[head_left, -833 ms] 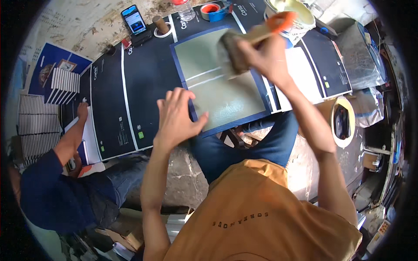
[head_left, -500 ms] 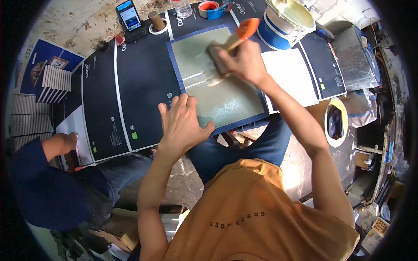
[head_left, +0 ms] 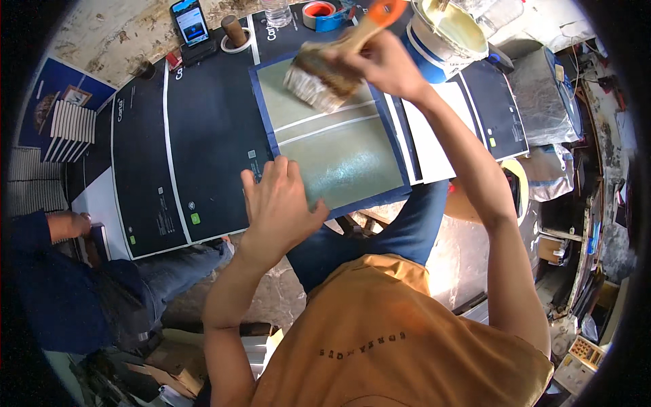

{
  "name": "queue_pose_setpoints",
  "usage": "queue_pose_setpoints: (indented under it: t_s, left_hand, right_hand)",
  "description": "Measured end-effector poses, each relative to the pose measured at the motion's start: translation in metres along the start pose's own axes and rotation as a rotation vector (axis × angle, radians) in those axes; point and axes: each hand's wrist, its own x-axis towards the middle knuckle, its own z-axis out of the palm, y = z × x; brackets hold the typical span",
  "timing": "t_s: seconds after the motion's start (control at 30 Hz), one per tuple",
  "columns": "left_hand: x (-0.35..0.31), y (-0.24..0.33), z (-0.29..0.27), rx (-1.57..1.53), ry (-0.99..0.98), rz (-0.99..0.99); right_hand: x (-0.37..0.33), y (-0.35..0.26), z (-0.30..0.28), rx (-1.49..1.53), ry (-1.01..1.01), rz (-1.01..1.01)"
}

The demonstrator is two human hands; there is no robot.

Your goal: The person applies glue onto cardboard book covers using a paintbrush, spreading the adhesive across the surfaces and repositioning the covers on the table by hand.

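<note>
My right hand (head_left: 388,62) grips a wide paintbrush (head_left: 325,68) with an orange handle, its bristles lifted over the far part of a grey-green panel (head_left: 339,152) edged with blue tape. My left hand (head_left: 281,203) lies flat with fingers spread on the panel's near left corner and the dark sheet (head_left: 203,156) beside it. A white bucket of pale liquid (head_left: 451,30) stands just beyond my right hand.
A phone (head_left: 191,22), a roll of tape (head_left: 234,34) and an orange-and-blue tape roll (head_left: 319,12) lie at the far edge. Another person in dark blue (head_left: 61,271) sits at the left, a hand on a stack of sheets. Clutter fills the right side.
My right hand has lifted the brush off the panel and moved it toward the far edge, near the bucket. My left hand stays pressed on the panel's corner.
</note>
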Motion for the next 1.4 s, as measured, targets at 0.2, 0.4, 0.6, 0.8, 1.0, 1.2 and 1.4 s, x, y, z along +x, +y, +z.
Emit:
queue_pose_setpoints:
  t_s: [0.2,0.4,0.6,0.8,1.0,1.2,1.4]
  left_hand:
    - [-0.001,-0.002,0.001,-0.043,0.013,-0.035]
    - [0.0,-0.008,-0.001,-0.102,-0.063,-0.02]
    - [0.008,-0.006,-0.008,-0.089,-0.104,0.001]
    - [0.002,-0.007,-0.003,-0.062,-0.064,0.006]
    - [-0.001,-0.003,-0.007,-0.041,-0.107,-0.014]
    - [0.002,0.008,-0.009,-0.003,-0.101,-0.004]
    - [0.0,0.014,-0.01,0.03,-0.11,-0.037]
  right_hand:
    - [0.093,0.003,-0.038,-0.326,-0.164,0.1]
    - [0.114,0.005,0.001,0.069,-0.624,-0.234]
    - [0.156,0.01,0.01,-0.395,-0.267,-0.14]
    - [0.144,0.036,-0.005,-0.153,-0.327,-0.082]
    - [0.078,0.024,-0.059,-0.225,0.01,-0.034]
    - [0.044,0.077,-0.064,-0.234,0.156,-0.145]
    - [0.02,0.047,-0.059,-0.25,0.285,0.118]
